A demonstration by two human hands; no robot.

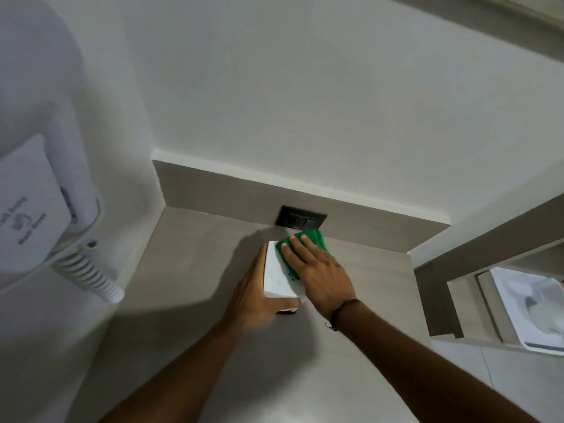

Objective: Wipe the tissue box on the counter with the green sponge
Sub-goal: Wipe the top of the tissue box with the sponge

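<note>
Tissue box (279, 276) axis runs away from both hands, I reckon. Left hand (253, 288) grips its side; flat right hand (317, 270) presses green sponge (308, 242) atop.

The box (279, 276) that the left hand (253, 297) holds looks hard and smooth, white with faint grey marble veining and a slight sheen. Under the flat fingers of the right hand (317, 270), the sponge (317, 239) is a green pad, matt, coarse and fibrous-looking. The counter (189, 270) beneath both hands is grey-beige, matt and smooth, faintly grained like stone or laminate. Just beyond the right hand, the socket (300, 220) is black plastic with a dull sheen. The wall (305, 102) above it is matt white paint. Far left of the left hand, the dryer (45, 148) is smooth white plastic, and its coiled cord (91, 276) is ribbed. A dark cord band (341, 309) circles the right wrist. Right of the right hand, the basin (518, 300) is glossy white.
</note>
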